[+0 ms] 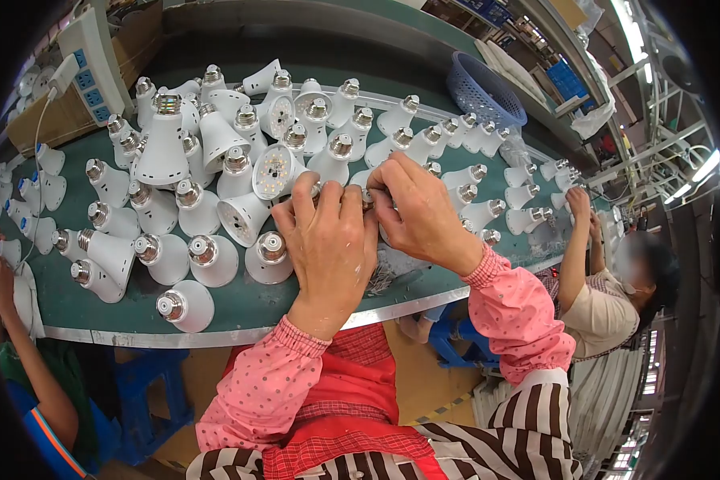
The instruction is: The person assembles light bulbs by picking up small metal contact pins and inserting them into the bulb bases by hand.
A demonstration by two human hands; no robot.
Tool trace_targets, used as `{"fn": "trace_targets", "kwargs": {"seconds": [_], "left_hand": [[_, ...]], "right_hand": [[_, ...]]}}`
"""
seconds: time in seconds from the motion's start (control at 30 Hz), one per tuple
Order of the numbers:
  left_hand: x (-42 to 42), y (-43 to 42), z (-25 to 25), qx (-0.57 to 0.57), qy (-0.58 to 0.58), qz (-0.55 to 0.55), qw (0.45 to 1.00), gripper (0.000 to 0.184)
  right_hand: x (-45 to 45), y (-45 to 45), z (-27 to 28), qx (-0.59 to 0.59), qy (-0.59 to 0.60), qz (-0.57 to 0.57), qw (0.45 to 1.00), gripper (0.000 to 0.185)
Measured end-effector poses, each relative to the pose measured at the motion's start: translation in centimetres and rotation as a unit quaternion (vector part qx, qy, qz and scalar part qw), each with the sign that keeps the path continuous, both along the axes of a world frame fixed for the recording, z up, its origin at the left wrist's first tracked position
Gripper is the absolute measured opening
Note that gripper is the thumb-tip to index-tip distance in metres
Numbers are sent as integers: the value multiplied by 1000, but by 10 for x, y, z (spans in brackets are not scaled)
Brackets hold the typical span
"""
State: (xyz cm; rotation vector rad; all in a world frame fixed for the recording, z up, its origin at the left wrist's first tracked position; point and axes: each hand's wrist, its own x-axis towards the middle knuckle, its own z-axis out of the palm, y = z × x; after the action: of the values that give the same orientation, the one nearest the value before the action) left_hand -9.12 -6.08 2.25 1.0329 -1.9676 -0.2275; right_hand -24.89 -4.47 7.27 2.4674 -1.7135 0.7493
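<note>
A green table [252, 306] with a pale metal edge [120, 338] carries many white bulbs [186, 308]. Most stand caps up, crowded at left centre; some tilt or lie sideways. Blue-tipped ones [46, 192] gather at the left end, others spread rightward. Thin dark slivers [382, 276] lie near the front edge.

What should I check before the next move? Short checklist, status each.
1. Left hand and right hand close together: ok.
2. Grip on the part between them: cannot tell, fingers hide most of it.
3. Room beside the left hand: not ok, an upright bulb stands close.
4. All bulbs cap up: not ok, a tilted bulb shows its LED face.
5. Co-worker's hand at right, clear of both: ok.
6. Basket clear of both hands: ok.
</note>
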Motion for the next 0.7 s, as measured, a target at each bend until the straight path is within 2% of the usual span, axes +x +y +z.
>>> {"fn": "trace_targets", "kwargs": {"seconds": [0.37, 0.47, 0.7], "left_hand": [[0, -3, -4, -1, 38, -24, 999, 26], [0, -4, -5, -4, 43, -25, 999, 26], [-1, -4, -4, -8, 41, -18, 999, 24]], "right_hand": [[1, -10, 24, 16, 153, 76, 985, 20], [1, -12, 25, 19, 152, 88, 984, 19], [-8, -6, 10, 109, -102, 17, 989, 12]]}}
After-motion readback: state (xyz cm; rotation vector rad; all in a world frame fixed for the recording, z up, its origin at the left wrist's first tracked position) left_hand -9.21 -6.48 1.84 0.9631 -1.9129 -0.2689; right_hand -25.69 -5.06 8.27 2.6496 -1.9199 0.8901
